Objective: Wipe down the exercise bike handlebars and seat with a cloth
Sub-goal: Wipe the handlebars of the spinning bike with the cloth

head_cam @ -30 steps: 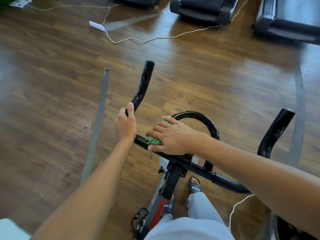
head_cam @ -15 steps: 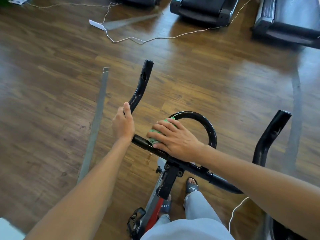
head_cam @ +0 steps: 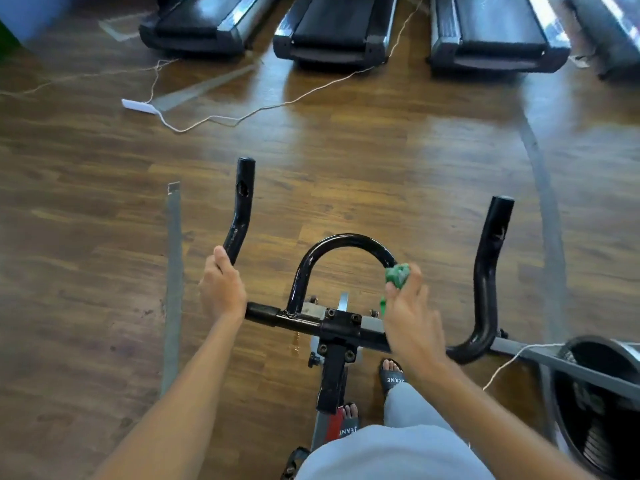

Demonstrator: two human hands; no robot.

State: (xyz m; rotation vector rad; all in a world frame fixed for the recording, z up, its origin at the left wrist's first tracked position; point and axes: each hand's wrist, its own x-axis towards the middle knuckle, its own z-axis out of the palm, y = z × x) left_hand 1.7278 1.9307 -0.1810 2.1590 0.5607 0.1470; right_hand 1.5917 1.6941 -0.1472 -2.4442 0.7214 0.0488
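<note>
Three treadmills [head_cam: 332,32] line the far edge of the wood floor [head_cam: 381,161]. Black handlebars [head_cam: 341,327] sit mid-frame on the bike stem. Left hand [head_cam: 221,289] wraps the left bar's bend, fingers clenched round it. Right hand [head_cam: 410,317] pinches a green cloth [head_cam: 397,276] (bunched) against the centre loop's right leg.
</note>
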